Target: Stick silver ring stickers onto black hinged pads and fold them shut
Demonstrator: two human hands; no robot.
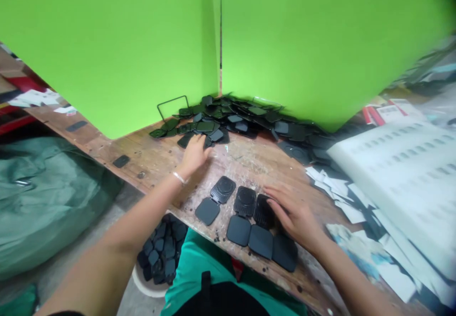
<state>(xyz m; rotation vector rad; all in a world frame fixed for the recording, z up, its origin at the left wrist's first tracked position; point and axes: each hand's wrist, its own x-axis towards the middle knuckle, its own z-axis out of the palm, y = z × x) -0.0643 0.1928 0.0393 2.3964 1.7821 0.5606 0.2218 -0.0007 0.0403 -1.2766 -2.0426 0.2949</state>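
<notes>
1. black plastic, in a big loose heap of flat square parts (235,119), lies at the far edge of the worn wooden bench (249,161); the left hand (194,157) reaches to the near edge of that heap, fingers spread open and resting on the nearest pieces, gripping nothing that shows.
2. the right hand (295,216) lies flat and open, palm down, on the right end of a row of hinged black plastic cases (242,214) laid open on the bench just in front of the person; its fingertips touch the ribbed half of one case.
3. a thin bracelet (179,178) sits on the left wrist.
4. below the bench edge, between the arms, a white bucket (149,282) holds more dark square parts.
5. to the right, a scatter of white paper cards (342,192) lies beside a white slotted plastic crate (402,164).
6. bright green boards (124,45) stand behind the heap; a thin black wire frame (173,105) leans against them.
7. a green sack (46,197) sits on the floor at the left.
</notes>
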